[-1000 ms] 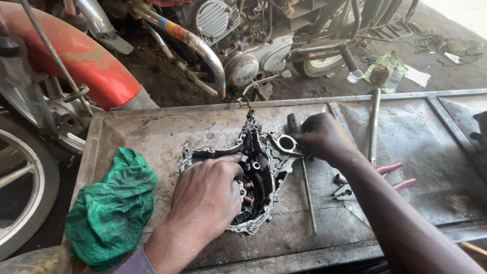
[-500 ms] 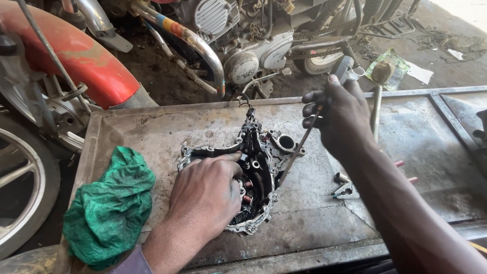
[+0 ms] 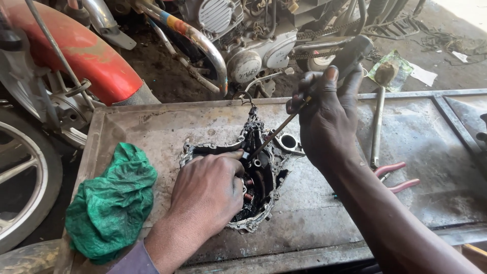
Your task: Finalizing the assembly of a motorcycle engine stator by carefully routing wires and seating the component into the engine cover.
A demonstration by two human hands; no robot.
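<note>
At the centre of the metal tabletop (image 3: 152,122), the left hand (image 3: 208,190) lies palm-down, fingers loosely curled, on the engine cover (image 3: 256,167). The right hand (image 3: 329,116) grips a screwdriver (image 3: 276,134), its tip inside the cover.

green rag (image 3: 109,205) | red fender (image 3: 81,53) | pink-handled pliers (image 3: 398,177) | engine cover (image 3: 253,172) greasy black, possibly grey-rimmed

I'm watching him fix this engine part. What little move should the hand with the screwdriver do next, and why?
Probably press the tip down and start turning. The right hand holds the screwdriver slanted, its tip down inside the dark engine cover, close to the left hand, which pins that cover flat on the metal table. Whether the tip sits in a screw is too small to tell.
</note>
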